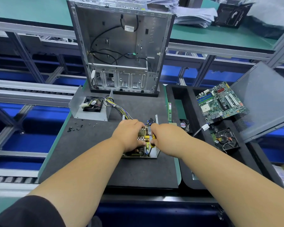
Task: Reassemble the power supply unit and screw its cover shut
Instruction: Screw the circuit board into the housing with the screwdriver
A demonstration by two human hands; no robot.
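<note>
The power supply's circuit board (142,151) lies in its open metal base (156,153) on the dark foam mat, under both hands. My left hand (129,134) rests on top of the board, fingers curled over its components. My right hand (160,136) grips a yellow-and-black screwdriver (153,141), tip down at the board's right side. The silver power supply cover (88,114) with its black fan (93,104) stands at the mat's back left, joined to the board by a bundle of wires (120,110). Several small black screws (75,127) lie scattered left of my hands.
An empty computer case (121,46) stands upright at the back of the mat (88,153). A RAM stick (169,112) lies to the right. The black tray (183,94) holds a motherboard (219,102), a hard drive (224,140) and a side panel (265,102).
</note>
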